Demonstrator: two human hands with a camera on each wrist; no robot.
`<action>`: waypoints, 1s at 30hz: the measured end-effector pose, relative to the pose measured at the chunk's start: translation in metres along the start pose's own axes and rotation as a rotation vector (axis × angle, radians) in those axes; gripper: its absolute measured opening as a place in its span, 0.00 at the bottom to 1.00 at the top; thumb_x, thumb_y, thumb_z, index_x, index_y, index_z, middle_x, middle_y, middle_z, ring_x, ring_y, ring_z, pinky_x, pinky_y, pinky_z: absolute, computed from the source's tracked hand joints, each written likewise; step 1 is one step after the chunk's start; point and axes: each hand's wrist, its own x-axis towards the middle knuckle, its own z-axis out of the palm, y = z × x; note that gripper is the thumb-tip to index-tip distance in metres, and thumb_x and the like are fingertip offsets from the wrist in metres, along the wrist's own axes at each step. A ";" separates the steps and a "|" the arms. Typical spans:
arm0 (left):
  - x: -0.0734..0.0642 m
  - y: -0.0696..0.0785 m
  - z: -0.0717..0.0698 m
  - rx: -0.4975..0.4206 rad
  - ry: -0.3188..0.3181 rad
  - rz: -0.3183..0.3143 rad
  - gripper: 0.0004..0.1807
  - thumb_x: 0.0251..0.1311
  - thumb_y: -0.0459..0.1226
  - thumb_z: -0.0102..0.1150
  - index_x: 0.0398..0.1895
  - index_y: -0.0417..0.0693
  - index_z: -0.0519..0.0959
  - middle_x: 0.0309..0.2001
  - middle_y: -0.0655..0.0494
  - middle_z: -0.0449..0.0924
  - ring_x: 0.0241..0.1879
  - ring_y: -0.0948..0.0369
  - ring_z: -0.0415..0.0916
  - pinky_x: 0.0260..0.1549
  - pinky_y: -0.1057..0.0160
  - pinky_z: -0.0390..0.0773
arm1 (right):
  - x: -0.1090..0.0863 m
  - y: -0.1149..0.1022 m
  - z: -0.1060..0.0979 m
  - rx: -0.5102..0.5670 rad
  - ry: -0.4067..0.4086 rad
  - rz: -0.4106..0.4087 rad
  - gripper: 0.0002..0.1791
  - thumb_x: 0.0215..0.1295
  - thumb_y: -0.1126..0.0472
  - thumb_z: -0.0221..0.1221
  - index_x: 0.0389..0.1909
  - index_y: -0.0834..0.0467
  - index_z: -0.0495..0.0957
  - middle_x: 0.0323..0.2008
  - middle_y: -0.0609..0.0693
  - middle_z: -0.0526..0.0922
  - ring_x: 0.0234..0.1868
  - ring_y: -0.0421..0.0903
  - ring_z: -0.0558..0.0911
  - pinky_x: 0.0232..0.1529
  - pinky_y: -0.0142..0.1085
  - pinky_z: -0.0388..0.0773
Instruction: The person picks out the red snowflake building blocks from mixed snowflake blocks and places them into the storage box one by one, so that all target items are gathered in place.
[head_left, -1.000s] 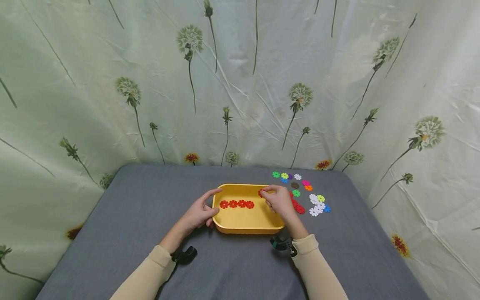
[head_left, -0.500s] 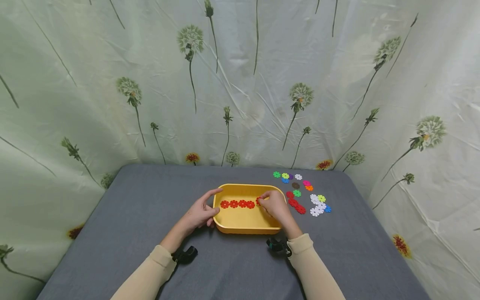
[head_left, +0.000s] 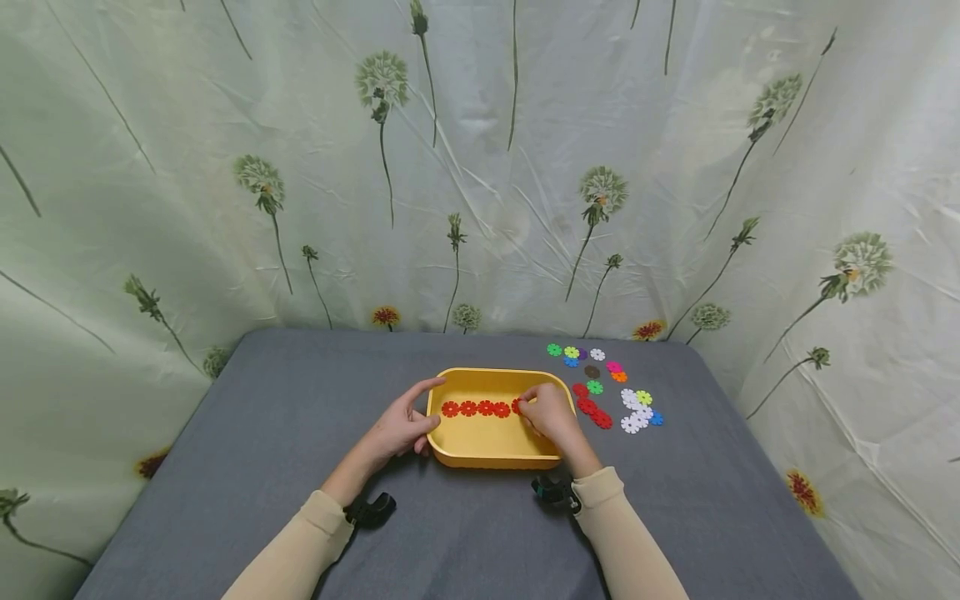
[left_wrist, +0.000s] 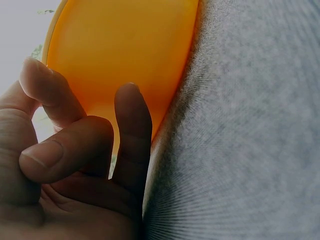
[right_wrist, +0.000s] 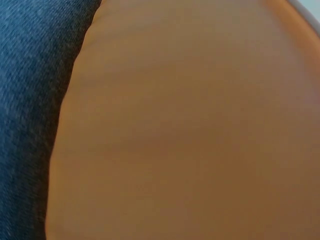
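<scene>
A yellow plastic tray (head_left: 480,460) stands on the grey cloth. My left hand (head_left: 397,427) holds its left end, index finger along the far corner and thumb at the rim; the left wrist view shows other fingers (left_wrist: 132,130) against the outer wall. Inside the tray lies a row of several red flower-shaped discs (head_left: 468,408). Over the tray's right part, my right hand (head_left: 551,411) pinches another red flower-shaped disc (head_left: 516,406) just right of that row, partly hidden by the fingertips. The right wrist view has only the tray wall (right_wrist: 190,125) and cloth, no hand.
Right of the tray lie more red discs (head_left: 592,411) and a cluster of white discs (head_left: 632,423) with a blue one (head_left: 657,418). Green, brown, pink and orange discs (head_left: 619,377) lie farther back. A flowered curtain (head_left: 480,167) hangs behind the table.
My right hand has come left and slightly toward me with its red disc, from the tray's far right side to the end of the row. My left hand has stayed put.
</scene>
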 end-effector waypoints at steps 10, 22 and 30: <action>0.001 0.000 0.000 0.011 0.009 -0.002 0.39 0.75 0.34 0.58 0.84 0.58 0.56 0.13 0.62 0.76 0.14 0.60 0.74 0.12 0.68 0.62 | 0.002 -0.003 0.001 0.010 -0.007 0.057 0.13 0.70 0.65 0.61 0.50 0.68 0.86 0.12 0.47 0.74 0.11 0.39 0.68 0.14 0.27 0.63; 0.001 0.000 0.000 0.017 0.003 0.003 0.38 0.75 0.34 0.58 0.84 0.57 0.56 0.12 0.63 0.76 0.14 0.61 0.75 0.12 0.67 0.62 | 0.001 -0.002 -0.001 0.069 0.002 -0.005 0.17 0.70 0.65 0.59 0.55 0.68 0.84 0.14 0.48 0.75 0.11 0.39 0.68 0.14 0.28 0.62; 0.001 0.000 0.000 0.008 0.004 -0.006 0.38 0.75 0.34 0.58 0.84 0.59 0.57 0.12 0.63 0.76 0.14 0.61 0.74 0.12 0.68 0.63 | -0.001 -0.004 -0.006 0.161 -0.035 -0.108 0.20 0.73 0.59 0.65 0.62 0.60 0.82 0.14 0.46 0.73 0.11 0.41 0.65 0.15 0.32 0.62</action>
